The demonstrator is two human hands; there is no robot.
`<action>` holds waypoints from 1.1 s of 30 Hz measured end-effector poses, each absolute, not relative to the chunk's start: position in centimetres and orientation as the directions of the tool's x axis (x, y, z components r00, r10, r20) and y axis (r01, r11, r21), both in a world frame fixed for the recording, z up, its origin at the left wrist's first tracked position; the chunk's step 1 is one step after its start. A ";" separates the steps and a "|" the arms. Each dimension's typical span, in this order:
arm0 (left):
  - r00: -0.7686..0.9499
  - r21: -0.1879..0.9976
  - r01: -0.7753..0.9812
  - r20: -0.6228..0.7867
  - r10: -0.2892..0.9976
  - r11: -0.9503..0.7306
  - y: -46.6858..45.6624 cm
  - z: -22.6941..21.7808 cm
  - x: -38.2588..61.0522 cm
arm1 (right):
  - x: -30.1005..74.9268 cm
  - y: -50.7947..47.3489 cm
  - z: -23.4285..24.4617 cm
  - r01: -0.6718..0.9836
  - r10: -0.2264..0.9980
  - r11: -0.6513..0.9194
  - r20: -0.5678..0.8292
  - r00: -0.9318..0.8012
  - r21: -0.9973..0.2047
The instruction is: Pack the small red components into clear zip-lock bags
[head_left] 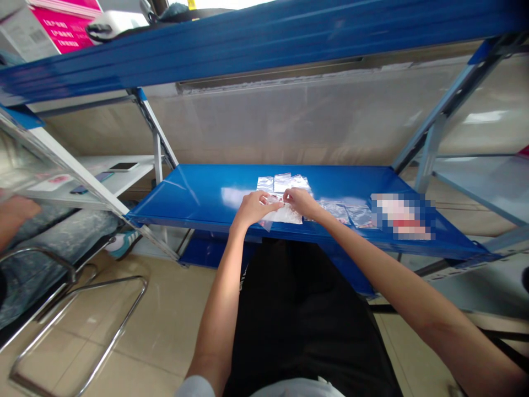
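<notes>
Clear plastic bag (285,214), small and flat, lies at the front edge of a blue shelf (194,198), directly before a seated person who works it with both bare hands. The left hand (253,207) and the right hand (301,201) meet over its upper edge, fingertips pinched narrowly on the film. The two-sided grip appears to keep the limp plastic flat and steady against the metal. What the clear plastic bag contains cannot be made out, beyond a reddish speck near the fingers.

Just behind the hands, a row of similar bags (283,182) lies side by side. More loose bags (351,214) spread to the right, near a blurred-out patch (400,216) on the same surface. All sit within easy reach, apparently laid flat so each can be picked up singly. An upper shelf beam (264,38) hangs low overhead, carrying pink boxes (66,25), and slanted steel uprights (433,127) frame the working space. At far left, another person's hand (16,212) rests well apart, near a tubular chair frame (82,298) and a phone (124,166) on a white side shelf.
</notes>
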State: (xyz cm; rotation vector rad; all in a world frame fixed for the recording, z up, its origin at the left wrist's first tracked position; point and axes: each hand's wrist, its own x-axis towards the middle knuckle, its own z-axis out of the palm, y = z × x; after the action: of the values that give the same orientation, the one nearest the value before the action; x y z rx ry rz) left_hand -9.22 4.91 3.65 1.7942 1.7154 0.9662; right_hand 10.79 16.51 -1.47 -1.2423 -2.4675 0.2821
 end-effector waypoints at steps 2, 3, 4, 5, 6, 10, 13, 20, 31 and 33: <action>-0.014 0.750 0.652 0.163 0.987 -0.115 4.9 3.6 -9.0 | 11.1 16.4 -0.7 0.678 0.810 0.585 0.280 -0.514 -0.446; -0.005 0.752 0.648 0.163 0.987 -0.121 4.9 3.5 -8.9 | 11.3 16.2 -0.2 0.632 0.808 0.585 0.301 -0.506 -0.508; 0.004 0.757 0.641 0.162 0.987 -0.127 4.8 3.5 -8.8 | 11.5 16.1 0.3 0.578 0.801 0.589 0.314 -0.510 -0.565; 0.011 0.765 0.630 0.161 0.987 -0.132 4.8 3.5 -8.7 | 11.6 15.8 0.9 0.521 0.787 0.597 0.320 -0.527 -0.610; 0.019 0.773 0.619 0.160 0.987 -0.137 4.7 3.5 -8.5 | 11.7 15.6 1.5 0.467 0.768 0.606 0.321 -0.554 -0.644; 0.053 0.764 0.622 0.179 0.982 -0.173 4.6 3.6 -8.0 | 11.5 14.3 3.5 0.342 0.682 0.627 0.281 -0.676 -0.700; 0.062 0.749 0.635 0.195 0.979 -0.189 4.6 3.8 -7.8 | 11.5 13.5 4.6 0.322 0.650 0.604 0.218 -0.728 -0.729; 0.040 0.786 0.593 0.188 0.981 -0.174 4.8 3.3 -7.8 | 12.4 15.3 3.8 0.437 0.766 0.560 0.240 -0.596 -0.703; 0.033 0.808 0.569 0.163 0.986 -0.153 4.6 3.6 -8.1 | 11.6 18.3 -2.1 0.762 0.832 0.555 0.227 -0.507 -0.332; 0.024 0.821 0.557 0.135 0.991 -0.125 4.5 3.5 -8.2 | 11.5 18.3 -2.3 0.760 0.827 0.562 0.230 -0.513 -0.327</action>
State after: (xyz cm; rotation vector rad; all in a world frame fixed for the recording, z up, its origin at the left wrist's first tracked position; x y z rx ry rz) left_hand -8.17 4.53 3.53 1.7387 1.5793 0.9846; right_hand 11.47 18.26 -2.34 -1.2953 -2.4412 0.2606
